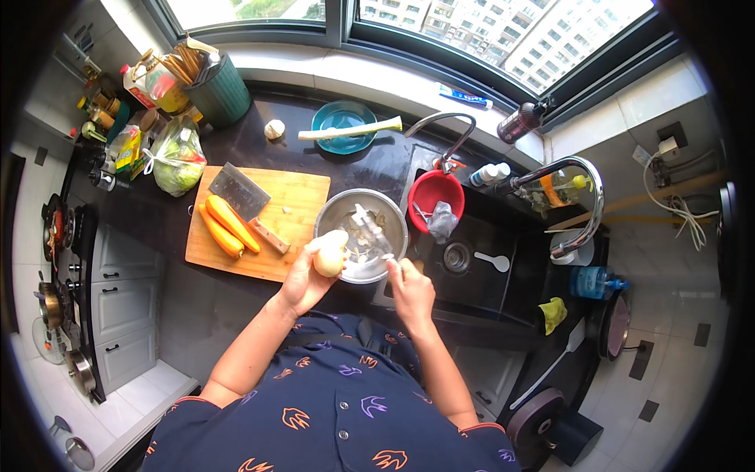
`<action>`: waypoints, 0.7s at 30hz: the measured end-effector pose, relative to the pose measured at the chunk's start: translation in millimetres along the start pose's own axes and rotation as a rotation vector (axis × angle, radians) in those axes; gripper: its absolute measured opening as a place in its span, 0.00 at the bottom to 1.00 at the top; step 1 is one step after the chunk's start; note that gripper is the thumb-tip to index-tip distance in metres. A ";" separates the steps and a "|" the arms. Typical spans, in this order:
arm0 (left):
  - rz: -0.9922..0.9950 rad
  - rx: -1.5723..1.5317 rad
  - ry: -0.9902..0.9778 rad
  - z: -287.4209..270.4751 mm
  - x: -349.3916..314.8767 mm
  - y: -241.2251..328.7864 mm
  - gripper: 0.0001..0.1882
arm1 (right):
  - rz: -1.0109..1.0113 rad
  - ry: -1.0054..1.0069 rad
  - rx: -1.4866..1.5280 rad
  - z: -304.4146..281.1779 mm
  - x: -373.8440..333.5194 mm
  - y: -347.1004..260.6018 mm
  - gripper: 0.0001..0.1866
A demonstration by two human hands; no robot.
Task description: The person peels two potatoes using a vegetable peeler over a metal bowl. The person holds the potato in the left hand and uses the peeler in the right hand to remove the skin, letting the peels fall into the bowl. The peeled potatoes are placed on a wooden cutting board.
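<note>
My left hand [302, 277] is closed around a pale, mostly peeled potato [330, 259] at the near left rim of a metal bowl [322, 217]. Thin peelings [383, 218] lie inside the bowl. At the bowl's near right edge, my right hand [411, 291] is closed on a white peeler [387, 258]; its shape is blurred and partly hidden by the fingers. Left of the bowl, a wooden cutting board [303, 189] carries a cleaver [241, 191] and peeled carrots [224, 224].
A teal plate [326, 119] with a leek [350, 130] across it and a garlic bulb [274, 129] sit behind. To the right is a dark sink [480, 295] with a red basin [421, 193] and curved faucet [602, 197]. Bagged greens [177, 161] stand far left.
</note>
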State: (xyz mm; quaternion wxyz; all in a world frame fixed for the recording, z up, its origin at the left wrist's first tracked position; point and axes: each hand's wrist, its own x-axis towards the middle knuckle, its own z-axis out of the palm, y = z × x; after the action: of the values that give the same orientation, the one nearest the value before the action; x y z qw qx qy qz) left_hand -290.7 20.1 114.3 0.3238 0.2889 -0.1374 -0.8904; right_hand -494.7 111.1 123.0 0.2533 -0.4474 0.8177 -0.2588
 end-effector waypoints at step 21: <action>0.000 -0.027 0.062 17.2 -6.6 -3.6 0.24 | -0.010 0.072 -0.179 18.0 15.1 20.3 0.24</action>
State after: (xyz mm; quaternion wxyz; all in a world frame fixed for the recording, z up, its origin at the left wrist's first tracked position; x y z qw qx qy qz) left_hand -298.9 28.2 129.3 0.3320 0.3121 -0.1153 -0.8826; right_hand -502.5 103.9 93.8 0.1814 -0.4629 0.8438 -0.2021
